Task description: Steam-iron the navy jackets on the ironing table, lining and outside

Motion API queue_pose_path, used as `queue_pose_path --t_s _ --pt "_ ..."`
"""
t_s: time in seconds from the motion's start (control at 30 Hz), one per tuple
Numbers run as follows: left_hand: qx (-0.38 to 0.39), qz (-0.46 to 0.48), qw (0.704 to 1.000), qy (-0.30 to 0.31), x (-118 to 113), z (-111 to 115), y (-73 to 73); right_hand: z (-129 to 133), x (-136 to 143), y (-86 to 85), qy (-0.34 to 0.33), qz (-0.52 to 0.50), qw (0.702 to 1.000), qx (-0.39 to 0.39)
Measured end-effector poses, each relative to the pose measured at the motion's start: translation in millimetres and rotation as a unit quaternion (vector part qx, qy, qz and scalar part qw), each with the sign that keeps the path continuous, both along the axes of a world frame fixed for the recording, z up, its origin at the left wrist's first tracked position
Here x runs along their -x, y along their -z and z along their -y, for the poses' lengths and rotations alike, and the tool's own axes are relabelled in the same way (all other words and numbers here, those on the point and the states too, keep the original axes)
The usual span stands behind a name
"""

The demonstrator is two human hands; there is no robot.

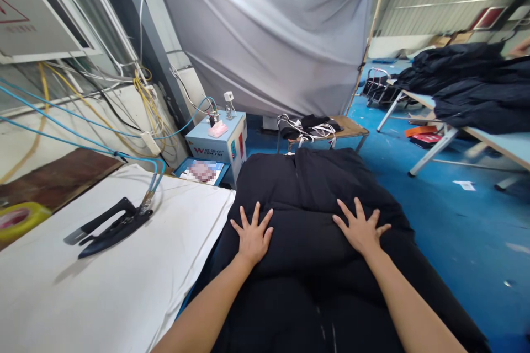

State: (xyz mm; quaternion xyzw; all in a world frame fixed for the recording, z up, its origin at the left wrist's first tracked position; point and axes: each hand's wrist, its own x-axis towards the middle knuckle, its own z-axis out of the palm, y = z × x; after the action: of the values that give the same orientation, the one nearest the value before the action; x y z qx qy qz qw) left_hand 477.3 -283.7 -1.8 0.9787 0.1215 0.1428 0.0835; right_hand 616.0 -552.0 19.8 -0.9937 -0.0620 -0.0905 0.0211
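Black fabric (306, 242), thick and slightly padded, is spread out in front of me, with shallow folds across it; I cannot make out which garment it is. On its left part rests my left hand (252, 237), palm down with the fingers spread. My right hand (362, 226) lies flat on the right part, its fingers also spread apart. Neither hand grips anything. A steam iron (114, 226) with a black handle and blue hoses sits on the white-covered ironing table (178, 242) to the left.
Behind the fabric stand a blue-and-white machine (215, 140) and a low wooden bench (348, 126) with dark cloth and white cords. A grey curtain (273, 33) hangs at the back. Dark garments (476, 88) are heaped on tables at right. A yellow tape roll (35, 215) lies far left.
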Motion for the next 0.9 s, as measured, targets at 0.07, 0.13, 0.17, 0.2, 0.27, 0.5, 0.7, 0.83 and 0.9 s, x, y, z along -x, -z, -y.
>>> queue_pose_path --t_s 0.07,0.13,0.17,0.2,0.27,0.5,0.7,0.83,0.9 --pt "-0.004 -0.002 1.0 -0.011 -14 -5 17.8 -3 -8 15.2 0.006 0.024 1.0 0.0" --pt "-0.01 -0.001 1.0 -0.021 -24 -5 34.1 -8 -11 31.3 0.006 0.059 0.998 -0.004" --pt "-0.011 0.0 1.0 -0.024 -27 -4 41.4 -10 -10 39.7 0.004 0.076 0.997 -0.009" --pt "-0.01 0.0 1.0 -0.024 -29 -2 47.6 -11 -10 47.7 0.001 0.092 0.996 -0.016" --pt "-0.003 0.0 1.0 -0.02 -30 0 55.2 -11 -9 60.3 -0.003 0.121 0.992 -0.03" --pt "0.072 0.021 0.997 0.031 -19 -14 18.2 -15 -11 24.6 -0.015 0.134 0.99 -0.048" --pt "0.107 0.106 0.989 0.007 22 -49 -38.0 -108 -8 -60.5 -0.209 0.202 0.952 -0.1" --pt "0.079 0.156 0.981 -0.084 84 -106 -67.4 -231 21 -87.0 -0.392 0.164 0.892 -0.156" --pt "0.055 0.168 0.974 -0.145 133 -142 -79.8 -301 55 -90.9 -0.457 0.138 0.858 -0.188"
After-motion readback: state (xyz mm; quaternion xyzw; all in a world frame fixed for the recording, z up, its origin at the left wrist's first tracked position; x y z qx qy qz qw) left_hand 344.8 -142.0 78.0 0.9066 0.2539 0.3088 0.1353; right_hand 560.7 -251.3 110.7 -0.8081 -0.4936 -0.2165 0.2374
